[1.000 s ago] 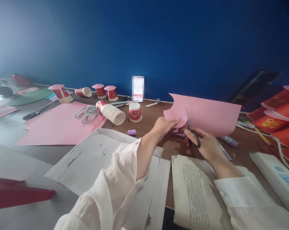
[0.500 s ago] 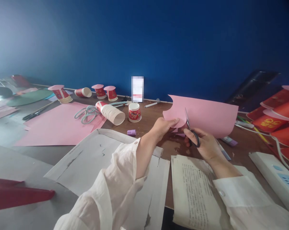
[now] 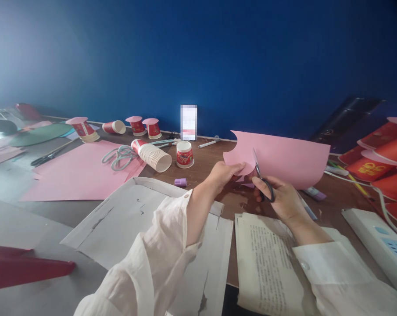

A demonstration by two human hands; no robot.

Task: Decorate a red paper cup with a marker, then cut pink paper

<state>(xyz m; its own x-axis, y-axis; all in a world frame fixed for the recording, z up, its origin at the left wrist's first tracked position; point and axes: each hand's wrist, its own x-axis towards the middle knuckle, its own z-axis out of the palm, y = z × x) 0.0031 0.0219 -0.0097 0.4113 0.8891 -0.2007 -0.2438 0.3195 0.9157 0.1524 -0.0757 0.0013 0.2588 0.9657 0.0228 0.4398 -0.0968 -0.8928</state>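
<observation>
Pinched between the thumb and fingers of my left hand (image 3: 225, 174) is a pink sheet of paper (image 3: 290, 162), held up above the brown desk. A curved cut runs into its lower left part, and its left edge has a scooped outline. My right hand (image 3: 282, 195) is closed on the black handles of a pair of scissors (image 3: 266, 188). The blades point up and away, set in the paper just right of my left thumb. Small pink scraps hang or lie beneath the sheet, partly hidden by my fingers.
Behind my left hand stand a red paper cup (image 3: 185, 154) and a lying stack of cups (image 3: 154, 156). A purple marker cap (image 3: 180, 182) is nearer. A printed booklet (image 3: 264, 267) lies below my right hand, beside a power strip (image 3: 382, 245). Red cups (image 3: 369, 169) are piled at right.
The right end of the pink sheet has shifted very slightly to the right. Both hands and the scissors stay in nearly the same place.
</observation>
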